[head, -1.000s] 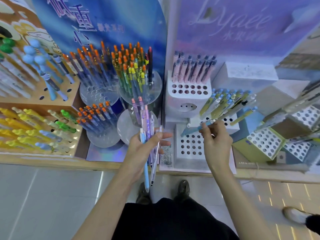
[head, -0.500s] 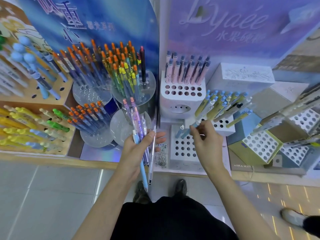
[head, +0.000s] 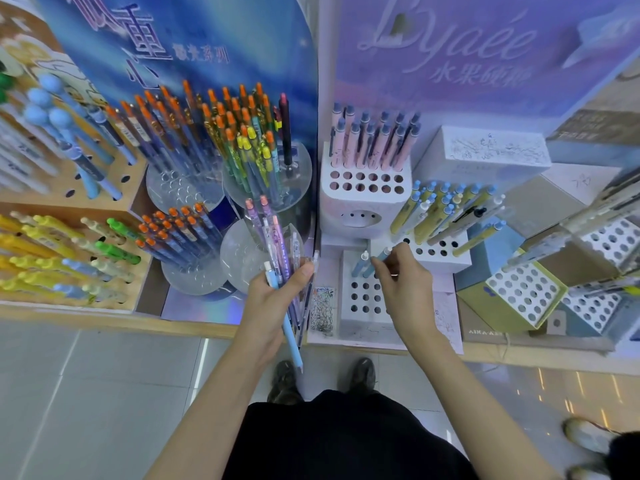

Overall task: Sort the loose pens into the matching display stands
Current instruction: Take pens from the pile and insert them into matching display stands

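My left hand (head: 273,303) grips a bundle of loose pens (head: 277,237), mostly clear purple ones plus a light blue one whose tip points down toward the floor. My right hand (head: 401,282) pinches the top of a blue pen (head: 379,258) that leans over the back row of a low white stand with holes (head: 363,299). A second blue pen (head: 360,265) stands just left of it in the same stand. Most of that stand's holes are unfilled.
A taller white stand (head: 367,181) behind holds pink pens. A stepped stand (head: 436,251) to the right holds yellow-green pens. Clear round stands (head: 194,275) with orange-capped pens fill the left side. A green box stand (head: 519,292) sits right. A scribble pad (head: 322,306) lies between my hands.
My right hand has moved down and left with the blue pen, from beside the yellow-green pens to the low white stand. My left hand still holds the bundle.
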Available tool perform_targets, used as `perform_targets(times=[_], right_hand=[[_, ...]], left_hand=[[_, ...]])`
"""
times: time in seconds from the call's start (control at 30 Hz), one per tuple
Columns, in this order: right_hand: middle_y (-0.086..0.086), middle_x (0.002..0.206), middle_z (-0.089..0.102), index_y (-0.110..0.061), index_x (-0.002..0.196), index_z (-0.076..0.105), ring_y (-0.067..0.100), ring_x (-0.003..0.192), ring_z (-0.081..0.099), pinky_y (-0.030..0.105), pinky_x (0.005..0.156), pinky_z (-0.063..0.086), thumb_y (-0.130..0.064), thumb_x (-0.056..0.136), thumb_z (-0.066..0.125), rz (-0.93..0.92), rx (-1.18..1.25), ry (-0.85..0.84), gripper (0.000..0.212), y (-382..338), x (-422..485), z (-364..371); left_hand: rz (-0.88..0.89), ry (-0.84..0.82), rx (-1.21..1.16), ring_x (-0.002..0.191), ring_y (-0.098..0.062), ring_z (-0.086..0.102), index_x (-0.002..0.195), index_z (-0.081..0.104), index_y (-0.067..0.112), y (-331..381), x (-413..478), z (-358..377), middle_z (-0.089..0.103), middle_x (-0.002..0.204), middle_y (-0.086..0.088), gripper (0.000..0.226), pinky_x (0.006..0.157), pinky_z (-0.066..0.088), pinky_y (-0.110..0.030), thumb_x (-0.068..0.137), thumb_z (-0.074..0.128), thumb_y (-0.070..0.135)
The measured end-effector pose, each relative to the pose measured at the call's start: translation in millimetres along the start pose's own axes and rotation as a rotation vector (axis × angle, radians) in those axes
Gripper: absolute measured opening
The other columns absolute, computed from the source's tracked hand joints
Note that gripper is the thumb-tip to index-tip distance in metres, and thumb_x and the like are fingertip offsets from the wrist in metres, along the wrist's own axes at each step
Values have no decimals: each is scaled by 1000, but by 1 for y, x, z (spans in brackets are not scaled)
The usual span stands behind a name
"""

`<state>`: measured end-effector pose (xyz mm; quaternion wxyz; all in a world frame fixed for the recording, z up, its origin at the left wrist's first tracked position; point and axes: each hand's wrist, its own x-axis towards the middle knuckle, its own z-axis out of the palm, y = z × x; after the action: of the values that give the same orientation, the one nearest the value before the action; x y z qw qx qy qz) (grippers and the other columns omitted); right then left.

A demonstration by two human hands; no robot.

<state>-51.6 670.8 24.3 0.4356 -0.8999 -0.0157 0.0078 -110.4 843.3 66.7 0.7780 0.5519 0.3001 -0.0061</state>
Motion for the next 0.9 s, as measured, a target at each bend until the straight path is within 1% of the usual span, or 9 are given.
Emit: perform_targets(times=[0.1,0.17,0.23,0.37,0.43,0.53,0.7,0.83,0.9], right_hand=[[1,72,56,-16,79,43,18,62,54,37,52,50,-18,92,62,69,2,-131,23,2,3,-3],[-1,81,58,-14,96,53,15,72,57,42,60,55,-17,91,63,135,22,-173,12,2,0,-8],[-3,88,58,-12,113,55,8,75,57,41,63,56,-13,92,60,162,54,-115,21,-1,-7,-13],[-9,83,60,-18,94,58,10,71,57,23,55,47,-10,93,55,85,234,17,8,-31,-23,-28],[-4,83,64,-18,91,62,14,72,58,20,55,46,-14,90,62,136,382,-176,3,-50,-26,-29],[-2,80,70,-16,96,63,9,71,64,22,53,47,-17,84,70,224,514,-446,14,-67,-27,-23],[-9,64,69,-10,93,62,4,64,65,16,58,48,-7,85,68,212,593,-457,11,-70,-26,-23],[5,76,68,-17,87,62,16,70,63,24,62,50,-8,84,70,236,531,-359,12,-57,-27,-31],[9,78,68,-14,86,62,12,66,61,20,59,48,-7,83,70,270,539,-285,11,-50,-28,-38]], left_hand=[[-21,1,-17,87,-6,68,88,69,17,-2,2,2,74,82,9,19,85,47,-22,70,71,22],[-28,-4,-9,86,-6,68,89,69,16,-2,2,4,74,81,9,22,84,47,-22,69,71,23],[-23,-10,-9,83,-3,68,89,68,15,-2,2,6,74,79,10,20,83,47,-20,70,70,21],[-41,-7,-28,81,-5,67,86,68,16,-1,0,12,73,76,11,20,89,48,-28,68,71,23],[-53,-22,-38,82,-10,67,85,69,15,0,-2,16,73,76,8,22,90,49,-33,65,72,23],[-46,-66,-50,73,-12,67,84,68,15,4,-6,22,73,75,2,21,81,51,-36,64,71,22],[-55,-85,-49,86,-26,63,85,69,14,6,-8,23,71,84,-8,24,88,50,-46,64,73,25],[-57,-74,23,73,-15,61,87,68,15,-1,-8,27,68,75,-2,18,61,53,-25,74,69,26],[-47,-92,48,63,-10,61,88,67,13,-3,-9,30,69,67,1,8,53,50,-20,85,63,20]])
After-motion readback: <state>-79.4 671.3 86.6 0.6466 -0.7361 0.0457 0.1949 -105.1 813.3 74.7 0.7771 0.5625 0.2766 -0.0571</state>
